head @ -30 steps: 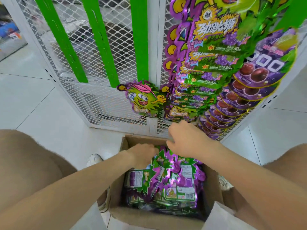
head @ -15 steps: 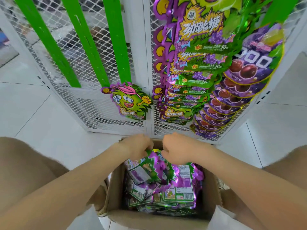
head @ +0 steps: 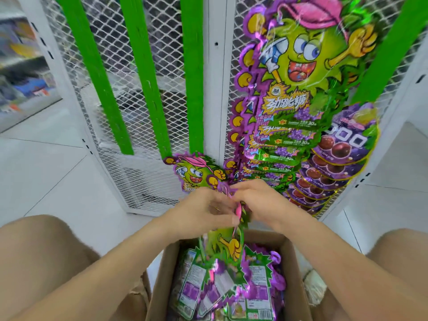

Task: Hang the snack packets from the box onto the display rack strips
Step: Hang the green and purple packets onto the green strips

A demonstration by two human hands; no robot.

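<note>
Pinching snack packet [head: 228,244], left hand [head: 203,209], right hand [head: 261,202]; seemingly above box [head: 162,281]

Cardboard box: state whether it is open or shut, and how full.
Open and well stocked. The cardboard box has no lid over its top, and snack packets lie piled inside, hiding the bottom; the pile's depth cannot be told.
</note>
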